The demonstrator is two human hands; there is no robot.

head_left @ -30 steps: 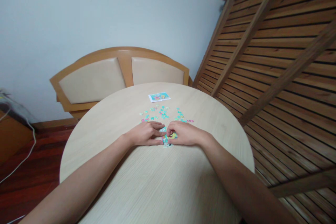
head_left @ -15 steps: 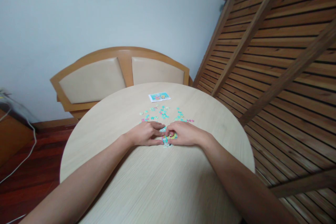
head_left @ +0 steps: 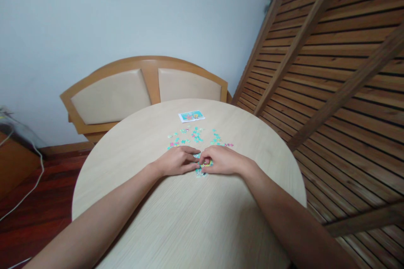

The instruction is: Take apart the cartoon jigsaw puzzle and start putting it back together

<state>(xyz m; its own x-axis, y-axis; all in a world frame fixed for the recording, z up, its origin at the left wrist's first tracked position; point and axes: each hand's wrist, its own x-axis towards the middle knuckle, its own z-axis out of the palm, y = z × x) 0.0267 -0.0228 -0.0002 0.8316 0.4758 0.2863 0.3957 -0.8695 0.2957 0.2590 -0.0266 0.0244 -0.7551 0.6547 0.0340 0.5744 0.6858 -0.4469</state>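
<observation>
Joined jigsaw puzzle pieces (head_left: 200,173), teal, white and yellow, lie between my two hands near the middle of the round table, partly covered by my fingers. My left hand (head_left: 178,161) rests on the left side of them, its fingers stretched out and a little apart, the tips touching the pieces. From the right, my right hand (head_left: 221,159) bends over the same patch with thumb and index finger curled into a pinch at a puzzle piece, which the fingers mostly hide. Loose puzzle pieces (head_left: 197,135) in teal, pink and yellow are scattered just beyond both hands.
A picture card (head_left: 191,116) with cartoon figures on teal lies toward the far side of the pale wooden table (head_left: 151,227). Behind it stands a padded bench back (head_left: 110,96). A slatted wooden frame (head_left: 331,84) leans at the right, and a white cable (head_left: 41,168) hangs at the left.
My left hand has shifted slightly to the right, its fingertips covering more of the joined pieces. My right hand keeps nearly the same place and pinched shape.
</observation>
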